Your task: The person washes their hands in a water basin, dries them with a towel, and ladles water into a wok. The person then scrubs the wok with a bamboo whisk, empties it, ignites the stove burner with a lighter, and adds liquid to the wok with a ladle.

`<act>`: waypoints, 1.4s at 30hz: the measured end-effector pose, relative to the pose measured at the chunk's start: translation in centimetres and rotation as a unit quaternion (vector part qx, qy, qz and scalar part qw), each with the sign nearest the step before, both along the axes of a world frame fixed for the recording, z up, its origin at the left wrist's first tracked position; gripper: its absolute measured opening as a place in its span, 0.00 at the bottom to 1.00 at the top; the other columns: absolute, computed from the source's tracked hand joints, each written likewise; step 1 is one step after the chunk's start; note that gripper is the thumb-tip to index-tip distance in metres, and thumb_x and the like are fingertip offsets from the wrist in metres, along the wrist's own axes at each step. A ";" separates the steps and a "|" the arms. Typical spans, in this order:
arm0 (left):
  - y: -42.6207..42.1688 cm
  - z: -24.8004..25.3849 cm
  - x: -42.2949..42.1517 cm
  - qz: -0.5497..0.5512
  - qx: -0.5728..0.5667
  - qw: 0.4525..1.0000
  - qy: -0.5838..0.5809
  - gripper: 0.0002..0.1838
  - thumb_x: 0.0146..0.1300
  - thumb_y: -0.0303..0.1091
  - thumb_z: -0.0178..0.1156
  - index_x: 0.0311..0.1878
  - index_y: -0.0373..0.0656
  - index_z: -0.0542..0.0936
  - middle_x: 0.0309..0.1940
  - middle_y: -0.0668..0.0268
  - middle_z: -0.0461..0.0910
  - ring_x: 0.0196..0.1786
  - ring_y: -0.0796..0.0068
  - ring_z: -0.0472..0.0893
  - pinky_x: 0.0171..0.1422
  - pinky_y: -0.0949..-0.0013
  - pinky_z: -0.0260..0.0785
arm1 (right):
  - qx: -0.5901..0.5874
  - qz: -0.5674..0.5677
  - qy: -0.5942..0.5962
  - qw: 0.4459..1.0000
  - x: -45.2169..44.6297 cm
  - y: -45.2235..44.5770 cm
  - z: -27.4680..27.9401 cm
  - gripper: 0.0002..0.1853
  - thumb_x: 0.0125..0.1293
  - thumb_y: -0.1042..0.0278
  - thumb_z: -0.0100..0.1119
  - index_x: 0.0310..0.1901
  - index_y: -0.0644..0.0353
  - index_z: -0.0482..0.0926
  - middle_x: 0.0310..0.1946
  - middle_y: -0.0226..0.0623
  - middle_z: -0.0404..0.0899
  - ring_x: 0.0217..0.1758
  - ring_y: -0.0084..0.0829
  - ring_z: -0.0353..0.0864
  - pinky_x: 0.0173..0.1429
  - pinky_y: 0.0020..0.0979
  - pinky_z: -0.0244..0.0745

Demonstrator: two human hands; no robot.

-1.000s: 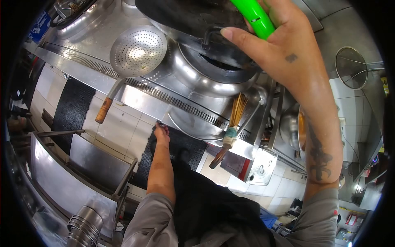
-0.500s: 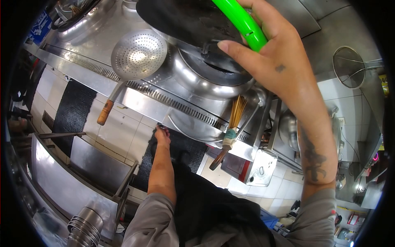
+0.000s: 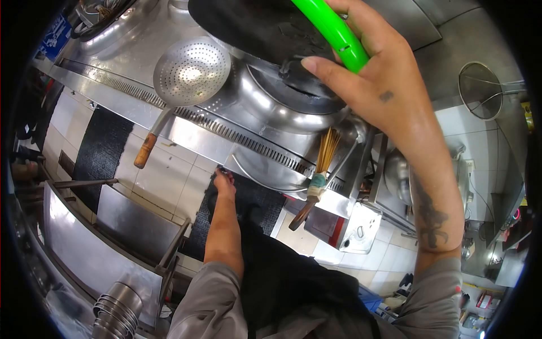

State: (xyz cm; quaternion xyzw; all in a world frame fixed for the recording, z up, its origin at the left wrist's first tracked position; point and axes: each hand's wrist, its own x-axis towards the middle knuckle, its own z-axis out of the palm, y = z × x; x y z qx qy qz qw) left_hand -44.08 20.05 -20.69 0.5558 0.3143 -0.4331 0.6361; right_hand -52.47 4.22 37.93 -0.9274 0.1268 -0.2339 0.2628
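My right hand (image 3: pixel 372 62) is raised at the upper right, closed around a bright green tube-like object (image 3: pixel 333 31) whose upper end is out of frame. Behind it a dark wok (image 3: pixel 254 28) rests tilted on a round metal burner ring (image 3: pixel 282 110), its loop handle near my thumb. My left hand (image 3: pixel 224 182) hangs low at the counter's front edge, fingers curled round a small dark thing I cannot make out. To its upper left lies a perforated ladle (image 3: pixel 192 72) with a wooden handle. A bamboo brush (image 3: pixel 322 166) leans over the edge at the right.
A slotted drain (image 3: pixel 243 139) runs along the steel counter. Nested metal cups (image 3: pixel 117 308) stand on a steel cart (image 3: pixel 84 237) at the lower left. A wire strainer (image 3: pixel 480 91) hangs at the far right. Black mats (image 3: pixel 101 152) cover parts of the tiled floor.
My right hand and the green object have shifted left and slightly down in view. More of the wok's dark inside shows. My left hand has hardly moved.
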 end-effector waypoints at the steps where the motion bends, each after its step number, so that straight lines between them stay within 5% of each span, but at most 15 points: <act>1: 0.0 0.1 0.0 0.000 0.006 1.000 0.000 0.23 0.74 0.54 0.49 0.33 0.45 0.77 0.20 0.72 0.75 0.22 0.80 0.73 0.24 0.75 0.59 | 0.001 0.000 0.002 1.000 0.0 0.0 0.0 0.26 0.63 0.77 0.66 0.62 0.67 0.70 0.51 0.46 0.80 0.55 0.33 0.81 0.60 0.32 0.75; 8: -0.1 0.1 0.0 0.003 0.005 1.000 -0.002 0.24 0.75 0.55 0.49 0.32 0.45 0.77 0.20 0.71 0.75 0.21 0.79 0.73 0.24 0.74 0.60 | -0.060 -0.051 0.022 0.997 0.5 2.9 1.6 0.26 0.64 0.77 0.65 0.62 0.67 0.69 0.51 0.46 0.80 0.56 0.34 0.81 0.60 0.33 0.75; 21: -0.1 0.8 0.2 -0.017 0.016 1.000 0.000 0.24 0.75 0.57 0.48 0.35 0.45 0.77 0.21 0.71 0.75 0.21 0.80 0.71 0.22 0.74 0.58 | 0.013 -0.040 0.034 0.999 0.2 0.9 1.1 0.26 0.64 0.76 0.66 0.62 0.67 0.69 0.52 0.47 0.80 0.56 0.35 0.81 0.61 0.33 0.74; 25: 0.6 1.3 0.2 0.007 -0.027 0.999 0.022 0.24 0.76 0.58 0.48 0.38 0.46 0.77 0.21 0.71 0.74 0.21 0.80 0.70 0.24 0.72 0.60 | -0.058 -0.103 -0.008 0.993 -0.7 0.9 -2.3 0.31 0.58 0.72 0.74 0.63 0.60 0.73 0.48 0.37 0.82 0.48 0.28 0.80 0.56 0.29 0.75; 28: 2.1 3.4 -1.4 -0.029 0.042 0.999 0.006 0.22 0.76 0.57 0.46 0.41 0.48 0.77 0.21 0.71 0.73 0.23 0.79 0.71 0.29 0.67 0.62 | -0.070 -0.133 0.016 0.989 -1.9 3.0 -3.5 0.30 0.60 0.71 0.73 0.63 0.62 0.72 0.54 0.45 0.81 0.55 0.33 0.81 0.61 0.31 0.74; 30: 4.8 -1.2 -3.4 -0.168 0.021 0.985 -0.021 0.21 0.76 0.54 0.49 0.39 0.46 0.79 0.21 0.71 0.72 0.25 0.75 0.72 0.32 0.62 0.65 | -0.033 -0.143 0.017 0.989 -3.0 3.7 -5.5 0.31 0.61 0.70 0.72 0.64 0.63 0.71 0.56 0.50 0.80 0.55 0.39 0.83 0.60 0.37 0.77; 32: 6.8 -5.1 -8.0 -0.293 -0.009 0.923 -0.248 0.19 0.73 0.48 0.53 0.36 0.42 0.81 0.21 0.64 0.76 0.26 0.63 0.77 0.34 0.56 0.70 | -0.021 -0.132 -0.011 0.991 -3.9 4.8 -7.9 0.29 0.60 0.74 0.71 0.64 0.61 0.72 0.51 0.52 0.80 0.49 0.48 0.83 0.55 0.37 0.79; 34: 7.5 -4.4 -12.0 -0.451 0.005 0.680 -0.578 0.16 0.69 0.42 0.55 0.36 0.38 0.83 0.27 0.53 0.81 0.30 0.48 0.80 0.39 0.50 0.73 | 0.035 -0.142 0.019 0.989 -4.8 6.2 -9.7 0.29 0.61 0.76 0.69 0.64 0.58 0.72 0.39 0.46 0.75 0.39 0.49 0.80 0.46 0.40 0.78; 36: 6.7 0.0 -15.5 -0.512 -0.051 0.560 -0.649 0.15 0.69 0.40 0.54 0.40 0.38 0.84 0.34 0.46 0.84 0.40 0.41 0.82 0.47 0.49 0.75 | 0.055 -0.133 0.049 0.988 -5.5 7.8 -12.5 0.30 0.59 0.77 0.68 0.64 0.54 0.71 0.41 0.44 0.73 0.39 0.49 0.81 0.42 0.42 0.78; 39: 4.8 4.6 -18.8 -0.583 -0.130 0.446 -0.666 0.15 0.69 0.40 0.55 0.41 0.39 0.84 0.35 0.48 0.83 0.40 0.44 0.82 0.47 0.50 0.74 | 0.023 -0.131 0.059 0.989 -5.6 8.4 -12.4 0.31 0.57 0.79 0.67 0.63 0.53 0.71 0.43 0.43 0.72 0.40 0.48 0.82 0.41 0.44 0.78; 42: 2.8 5.6 -20.5 -0.637 -0.163 0.416 -0.629 0.15 0.69 0.41 0.55 0.42 0.39 0.83 0.35 0.50 0.83 0.40 0.46 0.81 0.47 0.51 0.74 | 0.054 -0.157 0.039 0.985 -5.7 8.7 -12.4 0.31 0.57 0.80 0.66 0.63 0.53 0.71 0.44 0.43 0.71 0.40 0.48 0.82 0.41 0.44 0.78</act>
